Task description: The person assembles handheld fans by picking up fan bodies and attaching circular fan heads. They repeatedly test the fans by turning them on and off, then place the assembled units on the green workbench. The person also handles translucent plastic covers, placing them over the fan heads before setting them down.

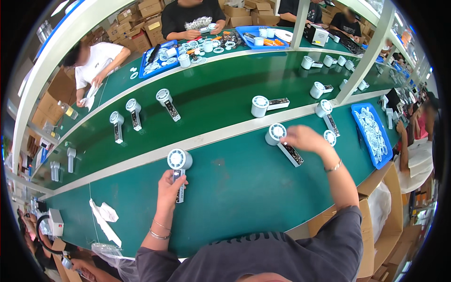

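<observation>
My left hand is wrapped round the handle of a pale handheld fan, whose round slotted head points up. Dark inner parts show along the opened handle. Over the right half of the bench, my right hand has its fingers bent together at the head of a second handheld fan. That fan's uncovered handle slants toward me. Its fingertips partly hide the side of the head. Just beyond my right wrist are a round slotted fan head and another fan with an open handle.
A pale rail divides my bench from the green belt, where several fans stand. To the right, a blue tray holds white slotted discs, above an open carton. White cloth lies left. Several people work across and beside the belt.
</observation>
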Demonstrator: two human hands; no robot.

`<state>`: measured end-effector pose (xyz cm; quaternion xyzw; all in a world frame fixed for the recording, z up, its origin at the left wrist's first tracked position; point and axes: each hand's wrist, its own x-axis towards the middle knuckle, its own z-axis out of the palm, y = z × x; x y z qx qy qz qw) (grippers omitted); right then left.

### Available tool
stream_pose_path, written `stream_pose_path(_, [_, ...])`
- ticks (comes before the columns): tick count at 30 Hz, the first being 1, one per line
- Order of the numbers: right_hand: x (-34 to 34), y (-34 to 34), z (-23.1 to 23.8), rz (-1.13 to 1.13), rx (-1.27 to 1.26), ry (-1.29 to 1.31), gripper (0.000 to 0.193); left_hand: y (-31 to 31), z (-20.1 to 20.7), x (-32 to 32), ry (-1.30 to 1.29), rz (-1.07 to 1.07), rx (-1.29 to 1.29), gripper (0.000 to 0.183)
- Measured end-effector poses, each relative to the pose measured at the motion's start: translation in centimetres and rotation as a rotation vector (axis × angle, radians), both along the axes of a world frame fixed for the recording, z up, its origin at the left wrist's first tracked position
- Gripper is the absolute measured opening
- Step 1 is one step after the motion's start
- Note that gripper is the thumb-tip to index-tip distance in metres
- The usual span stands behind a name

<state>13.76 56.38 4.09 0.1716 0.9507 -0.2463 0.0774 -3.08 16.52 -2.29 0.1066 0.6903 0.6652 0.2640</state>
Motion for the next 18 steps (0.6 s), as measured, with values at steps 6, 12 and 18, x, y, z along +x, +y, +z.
stream_pose_path(6, [-8.3, 8.0, 3.5, -0.13, 0.442, 0.389, 0.068, 3.4, -1.1, 0.2, 0.058, -0.064, -0.051, 0.023])
stream_pose_path(12, [-17.6, 11.2, 6.6, -0.257, 0.609, 0.14, 0.082, 3.4, -1.2, 0.1, 0.014, -0.087, -0.01, 0.02])
stream_pose_path(18, [-22.8, 11.9, 6.2, -0.324, 0.595, 0.066, 0.074, 3.5, -1.7, 0.2, 0.067, -0.115, -0.021, 0.019])
